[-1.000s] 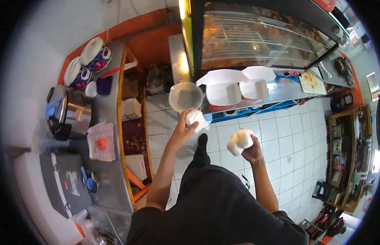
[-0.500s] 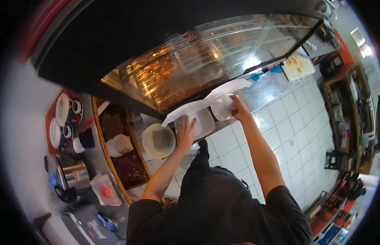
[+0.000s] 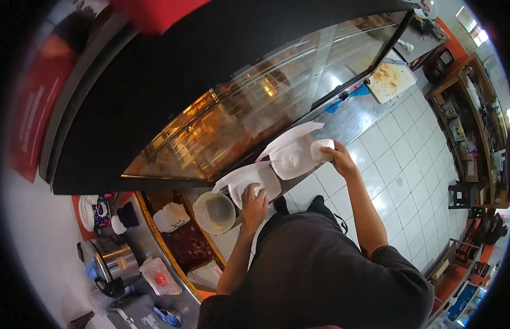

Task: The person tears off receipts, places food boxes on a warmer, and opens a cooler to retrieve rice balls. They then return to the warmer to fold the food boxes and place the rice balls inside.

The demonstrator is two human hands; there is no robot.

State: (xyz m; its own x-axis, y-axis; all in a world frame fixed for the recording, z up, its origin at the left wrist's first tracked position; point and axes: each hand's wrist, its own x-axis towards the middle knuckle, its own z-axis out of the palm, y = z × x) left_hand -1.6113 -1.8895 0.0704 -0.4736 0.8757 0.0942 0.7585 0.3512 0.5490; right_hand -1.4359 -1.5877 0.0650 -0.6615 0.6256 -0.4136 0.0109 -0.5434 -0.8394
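Two white foam takeout boxes with raised lids stand side by side at the counter edge. Curled fingers of my left hand (image 3: 255,204) reach into the left box (image 3: 270,183); a small whitish thing shows between them, too hidden to name. My right hand (image 3: 342,159) grips a small white cup (image 3: 322,149) at the near right side of the right box (image 3: 304,167). A pale, shiny small thing (image 3: 289,160) lies inside that box. Left of both boxes is a translucent round tub (image 3: 214,212).
A lit glass display case (image 3: 233,120) with food runs behind the boxes. Farther right, a cutting board (image 3: 392,81) with food scraps and a blue cloth (image 3: 348,98) lie on the metal counter. A large metal pot (image 3: 115,257) stands at left, near a tomato-like red thing (image 3: 161,279).
The view has turned and shifted. My right hand has drawn the cup from over the right box to its side. My left hand's fingers, flatter before, are now curled in the left box.
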